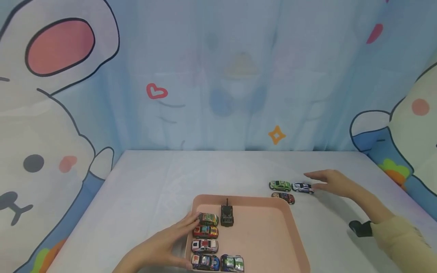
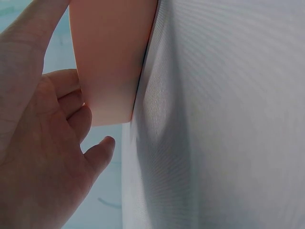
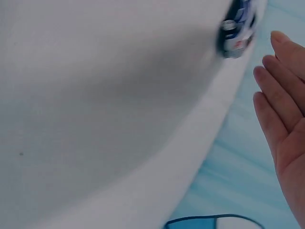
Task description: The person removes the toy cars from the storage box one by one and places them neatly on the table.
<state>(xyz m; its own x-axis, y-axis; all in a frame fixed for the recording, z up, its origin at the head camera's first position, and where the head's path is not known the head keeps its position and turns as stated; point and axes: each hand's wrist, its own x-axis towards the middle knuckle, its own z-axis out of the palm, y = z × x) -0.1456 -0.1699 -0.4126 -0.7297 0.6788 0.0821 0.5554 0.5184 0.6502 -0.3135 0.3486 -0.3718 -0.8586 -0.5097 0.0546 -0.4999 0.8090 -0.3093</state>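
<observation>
My left hand (image 1: 167, 242) holds the left side of a pink tray (image 1: 297, 242). Its fingers reach over the rim in the left wrist view, near a green toy car (image 1: 209, 218). Below that car in the tray are a red toy car (image 1: 206, 231), a white one (image 1: 205, 246) and a blue one (image 1: 205, 262). A green-and-white toy car (image 1: 232, 263) and a dark toy vehicle (image 1: 227, 215) with a thin barrel lie there too. My right hand (image 1: 336, 184), thumb and fingers apart, is beside a white-and-blue toy car (image 1: 302, 187) on the table, holding nothing.
Left of the white-and-blue car is a bright green toy car (image 1: 280, 185). A dark red toy car (image 1: 283, 197) lies just behind the tray's far right corner. The white table (image 1: 146, 189) ends at a blue printed curtain (image 1: 205, 113).
</observation>
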